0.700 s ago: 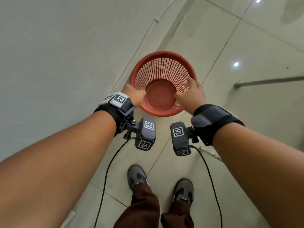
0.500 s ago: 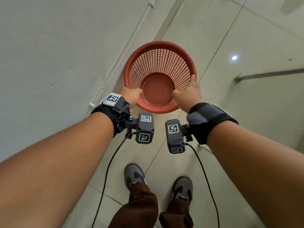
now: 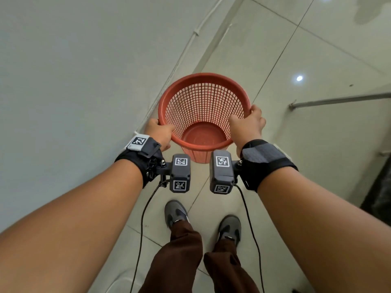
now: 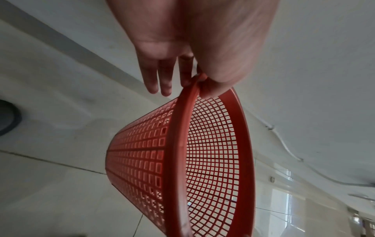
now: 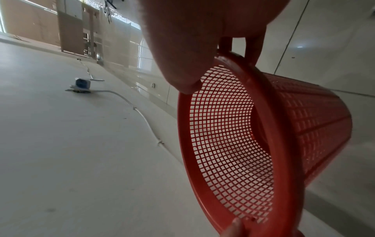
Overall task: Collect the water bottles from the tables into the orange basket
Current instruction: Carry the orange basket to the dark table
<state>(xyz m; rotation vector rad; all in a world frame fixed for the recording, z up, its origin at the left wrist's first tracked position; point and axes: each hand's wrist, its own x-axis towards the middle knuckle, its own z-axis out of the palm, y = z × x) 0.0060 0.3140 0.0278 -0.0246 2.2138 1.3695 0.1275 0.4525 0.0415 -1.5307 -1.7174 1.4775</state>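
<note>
- Nearest the head camera, the person's two forearms are reaching forward, each carrying a black wrist strap with a tagged camera block; below them, grey shoes (image 3: 175, 212) and brown trousers are standing on the pale tiled floor (image 3: 317, 49).
- The left hand (image 3: 160, 132) is pinching the near-left rim of the orange plastic mesh basket (image 3: 203, 81), thumb inside and fingers outside.
- The right hand (image 3: 247, 125) is pinching the near-right rim in the same way, thumb over the lip.
- The basket is being held upright between both hands, clear of the floor and close to the pale wall (image 3: 74, 70). It is holding nothing; its solid base is showing bare.
- No water bottles and no counter are appearing in any view, so collection is judged not yet begun; the step in hand is judged to be carrying the basket to the bottles.
- To do this well: keep the mouth facing up, keep both grips level on opposite sides of the rim, and avoid squeezing the flexible rim out of round.
- The left wrist view alone is showing that three of the left fingers (image 4: 151, 77) are hanging straight beside the mesh wall, with the grip made nearer the thumb.
- The right wrist view alone is showing, further off, a white cable (image 5: 142, 115) running to a small blue fitting (image 5: 82, 82) on the wall, and brown panels in the distance.
</note>
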